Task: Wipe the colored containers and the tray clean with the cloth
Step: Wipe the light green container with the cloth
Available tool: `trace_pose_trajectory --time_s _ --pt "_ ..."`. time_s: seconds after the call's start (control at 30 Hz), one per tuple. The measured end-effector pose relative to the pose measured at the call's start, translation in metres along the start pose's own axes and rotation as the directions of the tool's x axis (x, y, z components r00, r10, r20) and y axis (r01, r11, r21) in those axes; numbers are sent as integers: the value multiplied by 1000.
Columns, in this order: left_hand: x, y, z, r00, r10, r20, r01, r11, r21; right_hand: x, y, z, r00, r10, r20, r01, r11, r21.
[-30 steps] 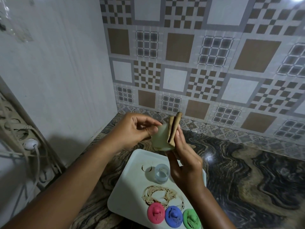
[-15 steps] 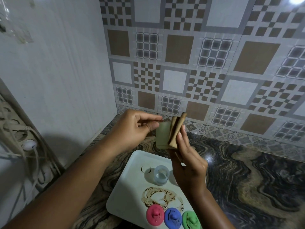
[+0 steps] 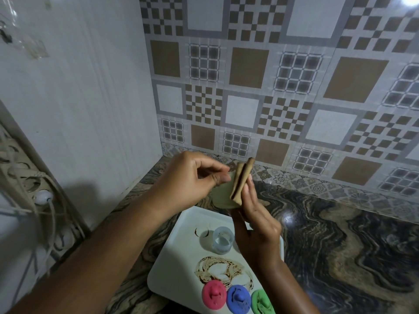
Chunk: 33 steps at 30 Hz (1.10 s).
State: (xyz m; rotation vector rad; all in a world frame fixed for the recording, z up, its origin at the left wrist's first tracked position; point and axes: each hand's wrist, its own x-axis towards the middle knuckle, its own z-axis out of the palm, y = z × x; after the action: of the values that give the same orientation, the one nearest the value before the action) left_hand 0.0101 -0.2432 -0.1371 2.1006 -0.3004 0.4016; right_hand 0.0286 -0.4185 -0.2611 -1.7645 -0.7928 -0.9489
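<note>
At the near edge of the white tray (image 3: 172, 264) sit three round containers in a row: pink (image 3: 214, 295), blue (image 3: 238, 298) and green (image 3: 262, 302), the green one partly cut off by the right forearm. Just behind them a brown smear (image 3: 223, 269) spreads over the tray, and farther back a small clear cup (image 3: 222, 240) stands beside a thin brown ring mark (image 3: 196, 232). None of these has shifted on the tray since a second ago. The tray lies on the dark marbled surface (image 3: 340, 245), near its left back corner.

Above the tray's far edge, both hands are lifted. The right hand (image 3: 257, 225) holds a folded tan cloth (image 3: 241, 181) upright, its grip pressed around the cloth's lower part, fingers extended along the fold. The left hand (image 3: 192, 180) pinches a pale yellowish container (image 3: 222, 196) between thumb and fingertips, touching the cloth. Compared with the earlier frames, the left fingers have curled in closer over the container's top, and the container sits lower against the cloth. Behind, patterned wall tiles (image 3: 272, 87) rise from the surface's back edge.
</note>
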Motion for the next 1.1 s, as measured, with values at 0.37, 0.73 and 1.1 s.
trace_pose_trajectory --time_s 0.37,0.73,1.1 --pt "5 -17 -13 981 -144 128 157 982 -102 -1 0 -2 999 34 8 -34 998 56" --pt "3 4 -18 994 -62 89 68 996 -59 6 -8 -10 993 117 -27 -111 982 153" --pt "-4 13 2 998 66 -18 -66 998 13 4 -8 -10 996 -80 -43 78 995 -55"
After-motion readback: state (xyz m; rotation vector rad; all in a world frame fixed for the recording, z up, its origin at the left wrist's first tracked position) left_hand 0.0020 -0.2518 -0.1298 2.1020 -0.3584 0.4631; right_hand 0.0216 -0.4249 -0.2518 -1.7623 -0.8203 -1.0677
